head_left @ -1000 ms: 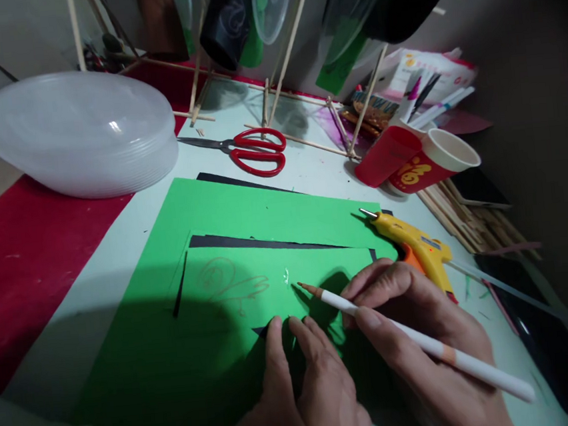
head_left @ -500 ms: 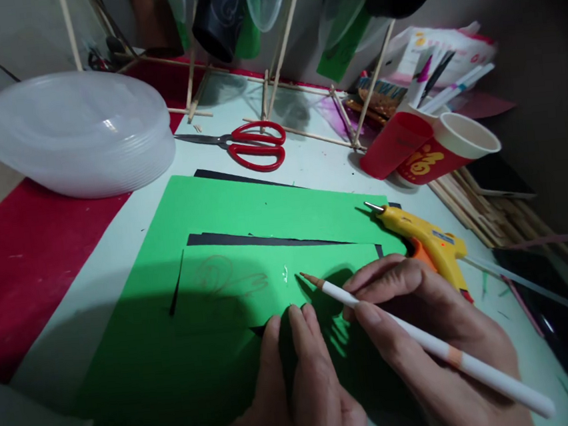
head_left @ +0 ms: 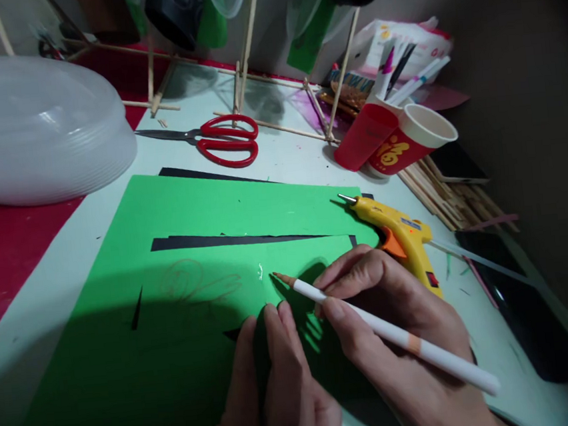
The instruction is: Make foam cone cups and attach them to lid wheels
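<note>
My right hand [head_left: 400,322] grips a white marker pen [head_left: 375,325] with a brown tip. The tip hovers at or just above a green foam sheet piece [head_left: 303,255]; contact cannot be made out. Left of the tip is a shiny white spot, and farther left a faint brown sketch [head_left: 195,282]. My left hand [head_left: 279,374] rests its outstretched fingertips on the piece's lower edge, beside the pen. This piece lies over a larger green sheet [head_left: 172,203], with black strips [head_left: 226,240] showing between them.
Right of the sheets lies a yellow glue gun [head_left: 395,219]. Red-handled scissors [head_left: 227,141] are behind them. Stacked clear plastic plates [head_left: 39,129] stand left. Paper cups [head_left: 407,137], one holding pens, stand by wooden sticks [head_left: 442,191]. A stick frame [head_left: 243,49] stands at the back.
The view has turned right, so everything sits farther left. My right hand still holds the marker pen near the shiny spot, and my left fingers stay on the green piece.
</note>
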Motion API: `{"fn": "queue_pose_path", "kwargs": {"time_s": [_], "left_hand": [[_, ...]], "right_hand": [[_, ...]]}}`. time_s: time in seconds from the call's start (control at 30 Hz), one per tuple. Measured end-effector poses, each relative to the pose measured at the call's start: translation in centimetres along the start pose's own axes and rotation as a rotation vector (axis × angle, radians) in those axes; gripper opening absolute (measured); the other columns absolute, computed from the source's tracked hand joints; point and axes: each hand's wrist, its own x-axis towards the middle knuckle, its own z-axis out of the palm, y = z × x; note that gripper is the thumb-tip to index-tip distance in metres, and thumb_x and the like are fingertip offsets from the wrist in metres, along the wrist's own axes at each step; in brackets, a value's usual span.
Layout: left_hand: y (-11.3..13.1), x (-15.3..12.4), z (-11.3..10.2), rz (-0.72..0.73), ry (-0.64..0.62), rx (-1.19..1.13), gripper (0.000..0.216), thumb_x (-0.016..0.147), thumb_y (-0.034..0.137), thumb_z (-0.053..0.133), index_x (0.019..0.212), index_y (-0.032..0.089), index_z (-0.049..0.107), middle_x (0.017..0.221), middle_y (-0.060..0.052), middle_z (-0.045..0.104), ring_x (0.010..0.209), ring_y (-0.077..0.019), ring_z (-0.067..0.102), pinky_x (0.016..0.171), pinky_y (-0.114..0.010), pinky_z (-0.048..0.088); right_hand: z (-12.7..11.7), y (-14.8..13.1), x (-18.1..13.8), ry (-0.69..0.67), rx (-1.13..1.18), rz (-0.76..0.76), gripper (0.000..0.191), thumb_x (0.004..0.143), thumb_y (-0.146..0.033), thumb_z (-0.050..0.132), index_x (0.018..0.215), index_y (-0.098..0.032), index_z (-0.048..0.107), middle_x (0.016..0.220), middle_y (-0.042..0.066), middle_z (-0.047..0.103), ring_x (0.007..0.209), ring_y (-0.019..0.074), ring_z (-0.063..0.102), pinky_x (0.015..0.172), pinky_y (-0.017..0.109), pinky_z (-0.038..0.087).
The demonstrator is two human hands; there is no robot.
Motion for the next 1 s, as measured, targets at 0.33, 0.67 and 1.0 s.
{"fn": "queue_pose_path", "kwargs": {"time_s": [0.33, 0.67, 1.0], "left_hand": [[0.55, 0.05, 0.17, -0.076, 0.036, 0.022, 0.01, 0.092, 0.016, 0.053, 0.083, 0.012, 0.058, 0.109, -0.02, 0.074, 0.108, -0.03, 0.07, 0.09, -0.038, 0.059], [-0.07, 0.11, -0.01, 0.016, -0.016, 0.042, 0.022, 0.098, 0.028, 0.05, 0.083, 0.014, 0.056, 0.106, -0.016, 0.076, 0.105, -0.03, 0.071, 0.083, -0.04, 0.062], [-0.25, 0.03, -0.02, 0.045, -0.016, 0.056, 0.022, 0.097, 0.031, 0.049, 0.082, 0.015, 0.055, 0.108, -0.015, 0.076, 0.104, -0.0297, 0.071, 0.084, -0.04, 0.062]], "right_hand": [[0.22, 0.39, -0.22, -0.028, 0.011, 0.001, 0.01, 0.086, -0.02, 0.066, 0.077, -0.023, 0.062, 0.079, 0.0, 0.066, 0.068, 0.0134, 0.062, 0.063, 0.029, 0.051], [-0.19, 0.51, -0.38, -0.047, -0.045, -0.012, 0.011, 0.089, -0.022, 0.066, 0.079, -0.024, 0.062, 0.083, 0.0, 0.068, 0.073, 0.0129, 0.063, 0.06, 0.023, 0.051], [-0.18, 0.39, -0.19, -0.068, -0.044, -0.008, 0.008, 0.089, -0.023, 0.067, 0.082, -0.024, 0.064, 0.086, 0.0, 0.069, 0.077, 0.0112, 0.064, 0.062, 0.02, 0.052]]}}
